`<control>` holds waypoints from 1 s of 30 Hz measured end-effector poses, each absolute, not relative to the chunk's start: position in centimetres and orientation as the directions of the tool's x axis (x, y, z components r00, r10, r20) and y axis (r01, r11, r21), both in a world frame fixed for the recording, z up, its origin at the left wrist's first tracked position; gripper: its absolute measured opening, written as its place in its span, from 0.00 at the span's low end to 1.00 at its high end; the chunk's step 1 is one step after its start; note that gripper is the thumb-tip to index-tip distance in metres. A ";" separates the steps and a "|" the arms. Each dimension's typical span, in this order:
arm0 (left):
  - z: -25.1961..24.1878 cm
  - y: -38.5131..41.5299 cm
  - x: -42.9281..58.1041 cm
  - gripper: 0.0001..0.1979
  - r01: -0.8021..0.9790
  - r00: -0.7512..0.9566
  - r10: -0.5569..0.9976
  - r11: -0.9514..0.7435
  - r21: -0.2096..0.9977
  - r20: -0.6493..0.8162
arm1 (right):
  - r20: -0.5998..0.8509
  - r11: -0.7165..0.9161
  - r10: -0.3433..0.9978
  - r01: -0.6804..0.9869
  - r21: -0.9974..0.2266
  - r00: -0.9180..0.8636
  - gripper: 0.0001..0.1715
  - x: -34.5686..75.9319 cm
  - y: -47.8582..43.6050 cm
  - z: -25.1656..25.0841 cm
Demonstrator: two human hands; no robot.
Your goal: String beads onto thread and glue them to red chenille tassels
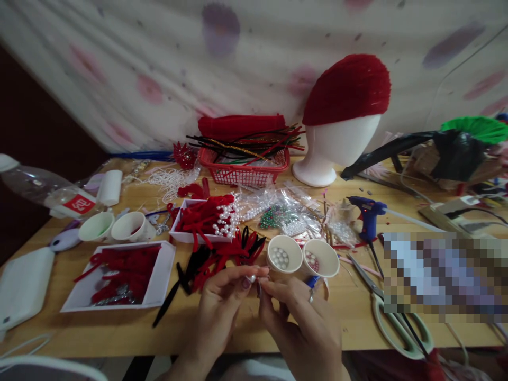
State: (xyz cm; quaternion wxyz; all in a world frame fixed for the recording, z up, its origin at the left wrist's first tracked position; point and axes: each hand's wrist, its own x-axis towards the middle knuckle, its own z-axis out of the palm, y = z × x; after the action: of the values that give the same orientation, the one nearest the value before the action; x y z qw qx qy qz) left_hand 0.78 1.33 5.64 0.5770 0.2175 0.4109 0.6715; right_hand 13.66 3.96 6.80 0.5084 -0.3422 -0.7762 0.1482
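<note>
My left hand [222, 301] is at the table's front edge with thumb and fingers pinched on a small white pearl bead [251, 278]. My right hand [305, 323] meets it from the right, its fingers pinched together at the same spot; what they hold is too small to make out. Just behind the hands stand two white paper cups, one with white pearls [284, 256] and one with a few reddish beads [320, 259]. A heap of red and black pipe cleaners [222, 256] lies left of the cups.
A white tray of red pieces [119, 275] sits front left, another with pearl-tipped red stems [206, 219] behind it. A red basket [242, 169], a foam head with a red cap [341, 116], a blue glue gun [367, 211] and scissors [397, 317] surround the wooden table [119, 328].
</note>
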 end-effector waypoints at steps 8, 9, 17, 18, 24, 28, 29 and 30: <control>4.6 0.9 -0.3 0.03 -0.395 -0.299 0.954 -0.131 0.909 0.008 | 0.677 0.716 0.695 0.322 -0.620 -0.242 0.10 13.5 4.0 6.6; 4.7 0.9 -0.3 0.05 -0.393 -0.312 0.950 -0.132 0.910 0.003 | 0.673 0.714 0.697 0.320 -0.623 -0.246 0.10 13.5 4.0 6.7; 5.2 1.3 -0.7 0.01 -0.197 -0.331 0.914 -0.310 0.930 0.234 | 0.574 0.682 0.726 0.290 -0.672 -0.379 0.11 14.5 4.3 7.7; 5.2 1.3 -0.7 0.00 -0.186 -0.324 0.914 -0.317 0.930 0.246 | 0.574 0.681 0.725 0.272 -0.679 -0.382 0.11 14.5 4.2 7.8; 5.2 1.2 -0.8 0.02 -0.101 -0.303 0.912 -0.319 0.942 0.276 | 0.587 0.683 0.718 0.212 -0.699 -0.375 0.16 14.4 4.1 7.4; 5.8 1.5 -0.6 0.02 0.021 -0.291 0.892 -0.355 0.934 0.346 | 0.608 0.698 0.707 0.222 -0.680 -0.360 0.16 14.6 4.3 7.3; 6.0 1.5 -0.6 0.02 0.055 -0.289 0.883 -0.370 0.927 0.370 | 0.611 0.701 0.705 0.224 -0.677 -0.361 0.16 14.7 4.3 7.4; 6.1 1.6 -0.5 0.01 0.087 -0.286 0.875 -0.383 0.920 0.391 | 0.612 0.703 0.703 0.222 -0.675 -0.363 0.16 14.8 4.3 7.4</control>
State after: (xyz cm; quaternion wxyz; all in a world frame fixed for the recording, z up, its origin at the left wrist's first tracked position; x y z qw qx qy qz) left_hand -0.55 1.63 6.12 0.3018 0.5157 0.4663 0.6523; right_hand 14.75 4.35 7.38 0.4818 -0.2939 -0.7870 0.2492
